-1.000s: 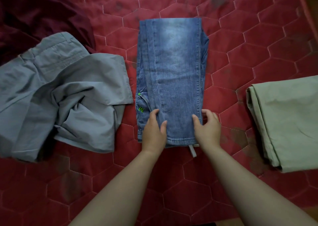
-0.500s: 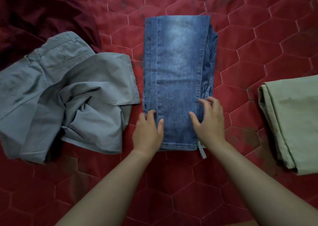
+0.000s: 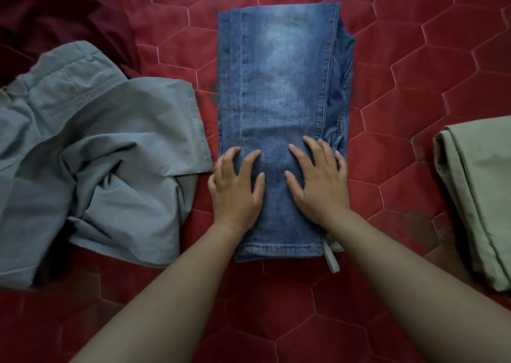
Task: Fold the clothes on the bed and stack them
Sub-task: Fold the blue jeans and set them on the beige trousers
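Head view, jeans [image 3: 279, 86]: folded into a long blue rectangle, lying flat in the middle of the red quilted bed cover [image 3: 414, 72]; a pale strap [image 3: 331, 257] sticks out at the near right corner.
Left hand [image 3: 235, 188]: fingers spread, palm down on the near left part of the jeans, gripping nothing.
Right hand [image 3: 320, 185]: fingers spread flat on the near right part, gripping nothing.
Grey trousers [image 3: 96, 155]: crumpled, unfolded, just left of the jeans.
Olive garment [image 3: 478, 196]: folded, well apart at the right edge.
Maroon cloth [image 3: 55, 11]: bunched at far left.
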The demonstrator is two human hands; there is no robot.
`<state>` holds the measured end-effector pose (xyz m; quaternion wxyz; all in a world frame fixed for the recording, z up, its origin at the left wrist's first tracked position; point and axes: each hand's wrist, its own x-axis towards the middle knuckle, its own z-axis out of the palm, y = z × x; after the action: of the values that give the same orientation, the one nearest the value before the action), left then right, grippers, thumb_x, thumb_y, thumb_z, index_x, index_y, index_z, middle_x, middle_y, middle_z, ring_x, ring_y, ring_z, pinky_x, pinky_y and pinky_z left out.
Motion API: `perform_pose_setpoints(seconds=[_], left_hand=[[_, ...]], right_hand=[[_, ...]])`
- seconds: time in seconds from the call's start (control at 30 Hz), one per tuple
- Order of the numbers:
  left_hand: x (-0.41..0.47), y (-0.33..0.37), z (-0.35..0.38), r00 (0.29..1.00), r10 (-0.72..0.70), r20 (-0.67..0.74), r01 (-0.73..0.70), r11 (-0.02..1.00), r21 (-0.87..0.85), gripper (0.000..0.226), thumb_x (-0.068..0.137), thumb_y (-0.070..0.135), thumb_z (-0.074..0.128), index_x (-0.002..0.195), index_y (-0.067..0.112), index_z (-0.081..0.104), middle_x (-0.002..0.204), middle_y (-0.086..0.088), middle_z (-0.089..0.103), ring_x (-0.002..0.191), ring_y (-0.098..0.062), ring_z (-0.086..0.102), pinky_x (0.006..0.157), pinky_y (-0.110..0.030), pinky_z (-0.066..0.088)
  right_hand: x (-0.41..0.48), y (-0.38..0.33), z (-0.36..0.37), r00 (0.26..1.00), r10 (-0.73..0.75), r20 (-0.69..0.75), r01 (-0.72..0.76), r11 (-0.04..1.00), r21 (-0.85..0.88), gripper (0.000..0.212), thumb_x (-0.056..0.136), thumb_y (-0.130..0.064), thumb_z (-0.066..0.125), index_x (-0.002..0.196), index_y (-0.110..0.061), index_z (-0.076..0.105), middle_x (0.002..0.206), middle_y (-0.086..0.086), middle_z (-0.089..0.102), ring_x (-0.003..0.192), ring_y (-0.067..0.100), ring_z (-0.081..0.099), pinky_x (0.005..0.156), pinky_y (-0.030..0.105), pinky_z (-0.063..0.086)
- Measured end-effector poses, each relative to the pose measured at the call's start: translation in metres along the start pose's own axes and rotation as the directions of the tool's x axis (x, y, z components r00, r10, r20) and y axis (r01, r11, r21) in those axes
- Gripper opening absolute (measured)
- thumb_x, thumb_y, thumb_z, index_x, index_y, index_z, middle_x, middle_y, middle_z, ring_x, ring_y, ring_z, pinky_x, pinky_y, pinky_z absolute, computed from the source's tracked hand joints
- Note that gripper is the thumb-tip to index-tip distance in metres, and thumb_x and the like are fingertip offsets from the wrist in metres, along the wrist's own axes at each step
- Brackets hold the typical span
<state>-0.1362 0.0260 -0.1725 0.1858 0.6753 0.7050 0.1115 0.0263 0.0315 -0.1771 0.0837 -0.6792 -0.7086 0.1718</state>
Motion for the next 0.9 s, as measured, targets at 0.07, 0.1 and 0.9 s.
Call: perform_pose_setpoints(seconds=[0.07,0.1,0.9], left_hand=[[-0.008,0.002,-0.007,0.998,-0.064,0.023,0.064,0.998,-0.014,0.047,0.089,0.040,0.053,0.134,0.033,0.043,0.144,-0.011,0.026,0.132,-0.029,0.026,0.100,-0.048,0.033],[-0.014,0.003,-0.010,0.994,-0.109,0.026,0.110,0.994,-0.026,0.049,0.089,0.041,0.054,0.135,0.035,0.041,0.145,-0.012,0.022,0.132,-0.030,0.026,0.101,-0.047,0.033],[0.113,0.023,0.017,0.998,0.032,-0.049,-0.026,0.993,0.118,0.051,0.090,0.047,0.042,0.139,0.034,0.040,0.151,-0.005,0.028,0.139,-0.024,0.023,0.112,-0.048,0.018]], right_hand=[[-0.008,0.004,-0.009,0.999,0.050,0.007,-0.050,0.998,0.037,0.052,0.088,-0.045,0.051,0.136,-0.028,0.042,0.151,0.003,0.022,0.140,0.021,0.015,0.111,0.047,0.011],[-0.014,0.006,-0.014,0.994,0.112,0.006,-0.112,0.993,0.039,0.053,0.086,-0.047,0.053,0.135,-0.031,0.042,0.151,0.003,0.019,0.140,0.023,0.014,0.109,0.050,0.017],[0.157,0.028,-0.031,0.995,-0.074,-0.064,0.066,0.992,-0.111,0.046,0.090,-0.042,0.046,0.129,-0.018,0.043,0.145,0.008,0.028,0.134,0.029,0.020,0.100,0.046,0.019]])
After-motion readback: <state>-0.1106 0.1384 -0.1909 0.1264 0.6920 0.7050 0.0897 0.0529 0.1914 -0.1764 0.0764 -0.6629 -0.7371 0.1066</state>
